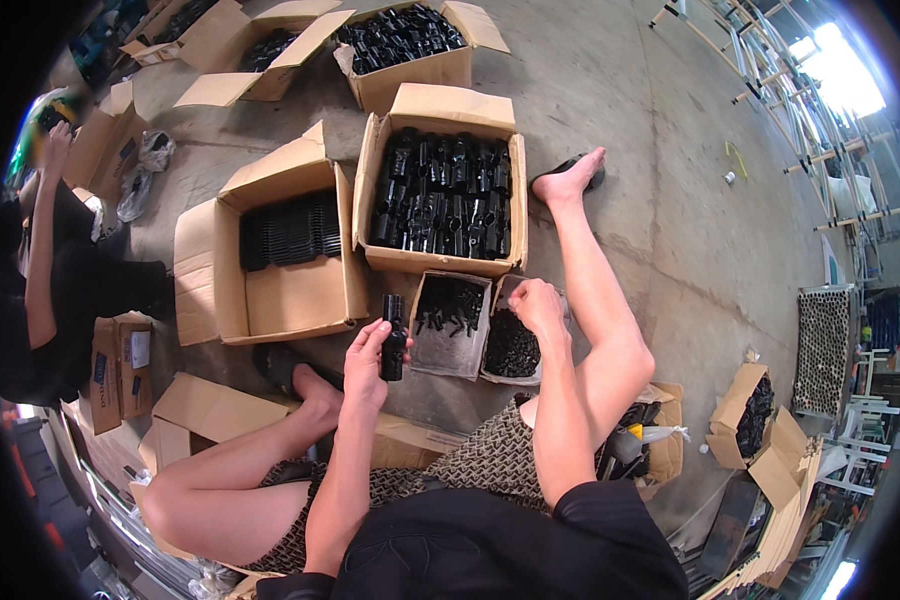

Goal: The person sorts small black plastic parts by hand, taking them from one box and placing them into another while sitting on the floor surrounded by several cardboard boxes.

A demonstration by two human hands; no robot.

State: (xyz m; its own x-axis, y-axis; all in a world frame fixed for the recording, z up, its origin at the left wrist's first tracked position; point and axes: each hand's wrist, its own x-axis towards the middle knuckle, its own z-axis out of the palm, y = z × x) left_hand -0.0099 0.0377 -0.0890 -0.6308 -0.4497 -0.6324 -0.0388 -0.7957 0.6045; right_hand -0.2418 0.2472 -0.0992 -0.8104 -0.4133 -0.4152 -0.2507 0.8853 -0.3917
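My left hand [367, 360] is closed around a glossy black tubular fitting [393, 335], held upright above the floor. My right hand [538, 306] is over a small grey tray [515, 378] of tiny black pieces, fingers pinched together; what is in them, if anything, is too small to make out. Beside it, another small grey tray [445, 358] has loose black bolt-like parts at its far end. Just beyond both trays, a large open cardboard box [440, 265] is packed with rows of similar glossy black fittings [440, 195].
Left of the big box, an open carton [290, 300] holds stacked black parts [288, 230]. A full carton [415, 85] stands farther back. Another person's arm [42, 250] shows at far left. Cartons with black parts [755, 415] lie at right, near metal frames [815, 130].
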